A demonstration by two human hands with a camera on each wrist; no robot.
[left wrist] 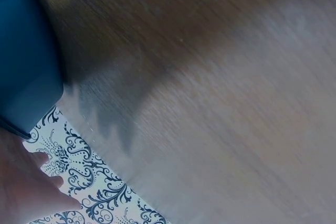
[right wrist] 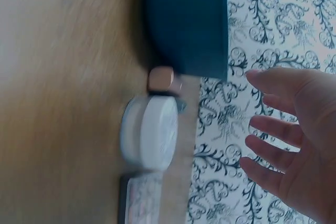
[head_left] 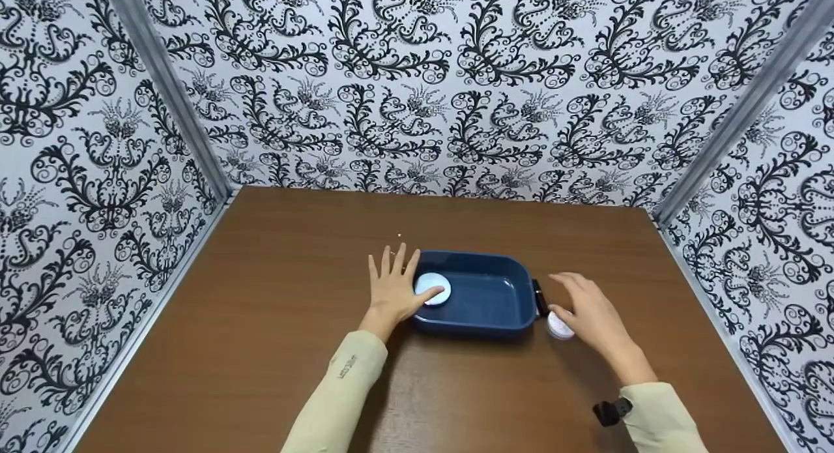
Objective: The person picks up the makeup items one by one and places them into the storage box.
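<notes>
- Left hand [head_left: 394, 293]: at the left end of the blue bin [head_left: 485, 303], fingers spread wide, thumb reaching over the rim and across a white disc [head_left: 432, 281]; whether the thumb presses on it, cannot tell
- White disc: lies at the bin's left end, within the rim as seen from the head
- Right hand [head_left: 596, 316]: beside the bin's right end, fingers apart and slightly bent, nothing held
- White round container [head_left: 559, 329]: on the brown table [head_left: 293, 277], near the right thumb; contact cannot be confirmed
- Small black item [head_left: 540, 299]: between the bin's right end and the right hand
- Patterned wall [head_left: 417, 114]: behind the table
</notes>
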